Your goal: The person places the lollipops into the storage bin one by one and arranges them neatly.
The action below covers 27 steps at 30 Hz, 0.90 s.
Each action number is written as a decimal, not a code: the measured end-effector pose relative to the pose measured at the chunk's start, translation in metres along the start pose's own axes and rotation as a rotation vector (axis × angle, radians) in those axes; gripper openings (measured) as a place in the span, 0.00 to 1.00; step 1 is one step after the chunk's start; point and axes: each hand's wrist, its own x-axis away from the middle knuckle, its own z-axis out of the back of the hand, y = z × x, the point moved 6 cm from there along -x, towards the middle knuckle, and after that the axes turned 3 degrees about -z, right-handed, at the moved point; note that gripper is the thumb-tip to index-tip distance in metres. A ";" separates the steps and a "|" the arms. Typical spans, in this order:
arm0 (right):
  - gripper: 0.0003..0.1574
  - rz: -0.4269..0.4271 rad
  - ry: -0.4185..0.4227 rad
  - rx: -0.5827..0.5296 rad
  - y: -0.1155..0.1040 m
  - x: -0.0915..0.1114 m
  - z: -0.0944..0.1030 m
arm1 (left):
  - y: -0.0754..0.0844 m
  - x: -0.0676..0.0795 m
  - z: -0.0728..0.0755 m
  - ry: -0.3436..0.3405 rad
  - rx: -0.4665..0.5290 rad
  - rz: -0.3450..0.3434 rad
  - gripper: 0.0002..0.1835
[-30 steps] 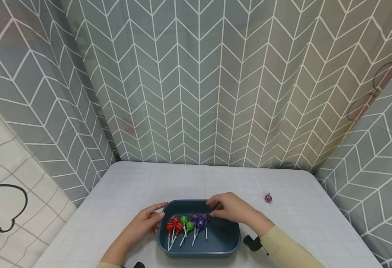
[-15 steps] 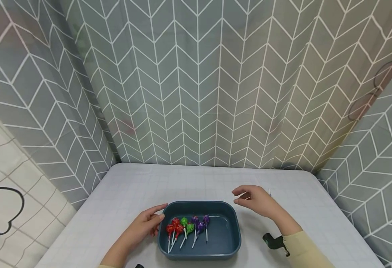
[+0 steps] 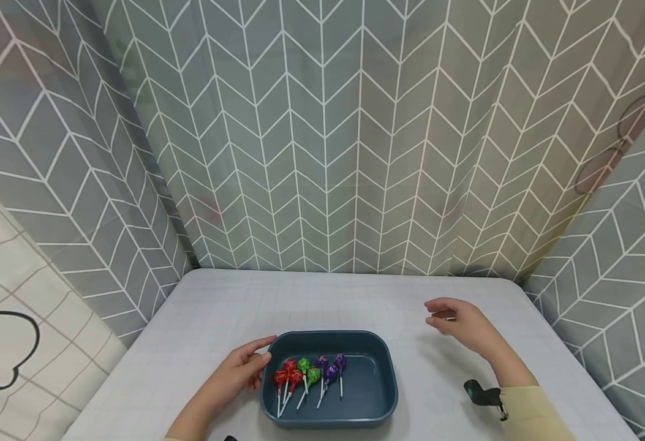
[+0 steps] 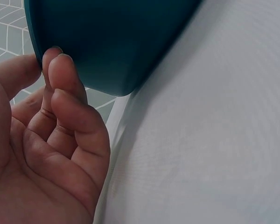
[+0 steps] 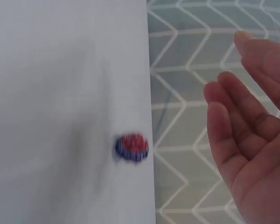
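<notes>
My left hand (image 3: 237, 373) grips the left rim of a dark blue plastic tray (image 3: 366, 389), thumb at the rim and other fingers against the outer wall (image 4: 102, 60). Inside the tray lie several lollipops, grouped by wrapper: red ones (image 3: 296, 377) at left, green ones (image 3: 313, 375) beside them, then purple ones (image 3: 331, 373). Off to the right, my right hand (image 3: 462, 321) hovers above the table holding nothing, fingers loosely bent and apart. In the right wrist view a blurred red and blue lollipop (image 5: 132, 147) lies on the table near that hand; the hand hides it in the head view.
A white cloth covers the table (image 3: 300, 300). Patterned grey curtains (image 3: 322, 153) hang behind it and on both sides. A black wrist camera (image 3: 482, 393) sticks out from my right wrist.
My right hand has left the purple lollipop in the tray and moved right across the table, covering the lone lollipop from the head view. The left hand stays at the tray.
</notes>
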 end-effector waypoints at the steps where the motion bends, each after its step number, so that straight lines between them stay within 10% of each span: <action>1: 0.27 -0.013 0.012 0.004 0.005 0.001 0.003 | 0.000 0.000 0.000 0.000 -0.001 0.003 0.31; 10: 0.25 -0.047 0.071 0.078 0.035 0.002 0.020 | 0.000 0.000 0.001 0.004 -0.004 0.018 0.30; 27: 0.18 -0.057 -0.036 0.229 0.057 -0.006 -0.004 | 0.000 -0.001 0.002 0.010 -0.010 0.028 0.30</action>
